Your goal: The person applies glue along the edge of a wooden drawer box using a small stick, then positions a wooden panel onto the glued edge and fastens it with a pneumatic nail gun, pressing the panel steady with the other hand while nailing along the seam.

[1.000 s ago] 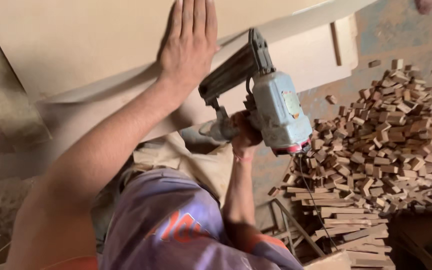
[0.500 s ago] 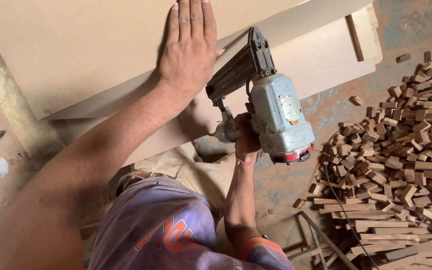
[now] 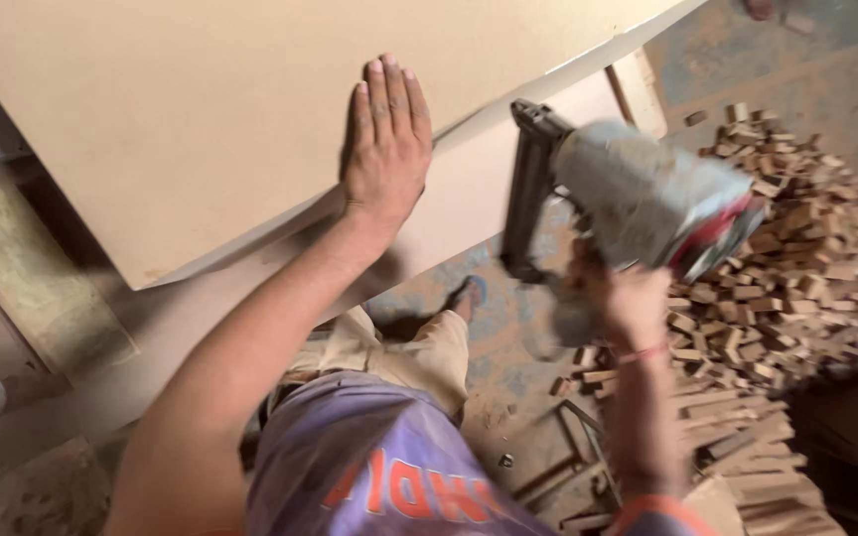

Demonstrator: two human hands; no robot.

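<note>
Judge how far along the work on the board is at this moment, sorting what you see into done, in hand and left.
Done: the pale board lies flat over a second sheet; no fasteners show on it, so finished fixing cannot be confirmed. In hand: the left hand presses flat on the board, and the right hand holds the nail gun away from the edge, blurred. Left: bringing the tool to the board; the wood offcuts lie piled on the floor.

A: That board (image 3: pixel 201 119)?
B: Smooth, matt pressed wood, pale tan.
A: The nail gun (image 3: pixel 638 199)?
B: Dull grey metal body, black magazine.
A: The blocks (image 3: pixel 796 278)?
B: Rough-sawn bare wood.
</note>
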